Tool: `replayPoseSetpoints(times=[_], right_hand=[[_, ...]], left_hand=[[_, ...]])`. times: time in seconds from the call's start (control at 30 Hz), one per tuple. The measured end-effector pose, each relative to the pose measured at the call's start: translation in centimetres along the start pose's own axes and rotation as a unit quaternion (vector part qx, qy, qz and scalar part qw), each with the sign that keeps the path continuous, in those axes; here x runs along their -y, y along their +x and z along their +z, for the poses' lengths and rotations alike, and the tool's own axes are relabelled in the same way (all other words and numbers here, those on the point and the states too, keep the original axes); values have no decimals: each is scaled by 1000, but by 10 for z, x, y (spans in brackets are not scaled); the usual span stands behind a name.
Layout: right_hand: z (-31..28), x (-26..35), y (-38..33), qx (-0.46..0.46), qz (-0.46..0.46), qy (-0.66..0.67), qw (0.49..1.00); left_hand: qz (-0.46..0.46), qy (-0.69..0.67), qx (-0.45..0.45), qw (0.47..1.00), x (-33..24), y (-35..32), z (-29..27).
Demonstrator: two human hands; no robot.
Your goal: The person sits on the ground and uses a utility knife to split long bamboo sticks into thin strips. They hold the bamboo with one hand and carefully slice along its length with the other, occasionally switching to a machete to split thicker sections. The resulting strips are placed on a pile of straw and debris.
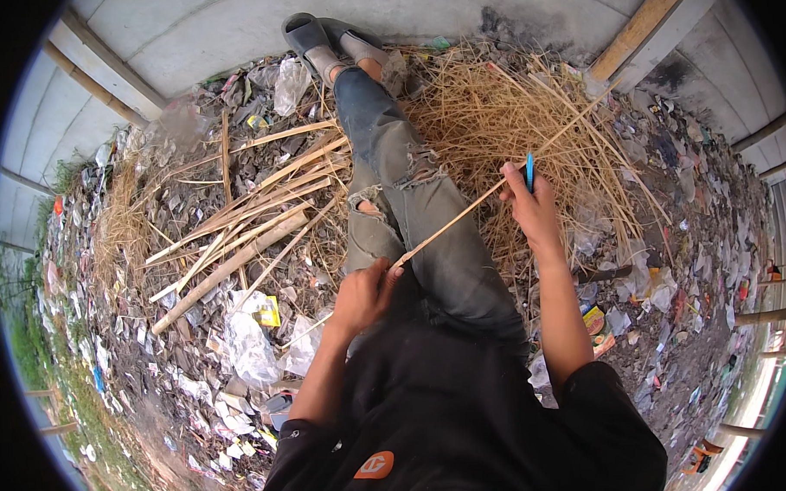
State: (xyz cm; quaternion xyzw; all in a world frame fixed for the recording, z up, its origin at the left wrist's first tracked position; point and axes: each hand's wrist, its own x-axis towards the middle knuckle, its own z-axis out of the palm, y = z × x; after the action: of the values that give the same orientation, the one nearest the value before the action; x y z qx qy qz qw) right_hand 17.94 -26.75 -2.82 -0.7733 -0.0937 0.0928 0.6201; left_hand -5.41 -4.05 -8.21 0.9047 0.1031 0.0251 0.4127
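2 hands (362, 297) (530, 208), 1 stalk (486, 192), 1 blue knife (530, 170)

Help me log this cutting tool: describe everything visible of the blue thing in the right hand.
The blue tool shows only as a thin, bright blue strip, plastic by its look, standing nearly upright out of the closed right hand. The fingers hide its lower part; no blade can be made out. It sits beside the long straw stem crossing the lap.

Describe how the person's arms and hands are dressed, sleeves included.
Both forearms are bare, with black sleeves pushed up near the elbows. The left hand and right hand wear no gloves; no rings, watch or bands are visible. The black top carries a small orange patch at the front.
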Motion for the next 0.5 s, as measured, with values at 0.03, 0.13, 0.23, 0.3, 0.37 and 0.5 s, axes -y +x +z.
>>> replayPoseSetpoints(times=[0.03, 0.13, 0.23, 0.3, 0.37, 0.5], right_hand=[[0, -4, 0, 25, 9, -53, 998], [15, -3, -24, 53, -13, -119, 991], [20, -27, -42, 91, -75, -247, 962], [21, -29, -48, 106, -100, -289, 946], [21, -25, -52, 112, -115, -320, 934], [19, -27, -55, 130, -98, -400, 902]], left_hand=[[-3, 25, -14, 1000, 3, 6, 5], [-17, 81, -41, 996, 2, 22, 22], [-24, 93, -47, 994, -14, 34, 32], [-26, 87, -44, 995, -26, 40, 36], [-28, 124, -50, 991, -34, 46, 43], [-14, 181, -55, 982, -49, 60, 50]])
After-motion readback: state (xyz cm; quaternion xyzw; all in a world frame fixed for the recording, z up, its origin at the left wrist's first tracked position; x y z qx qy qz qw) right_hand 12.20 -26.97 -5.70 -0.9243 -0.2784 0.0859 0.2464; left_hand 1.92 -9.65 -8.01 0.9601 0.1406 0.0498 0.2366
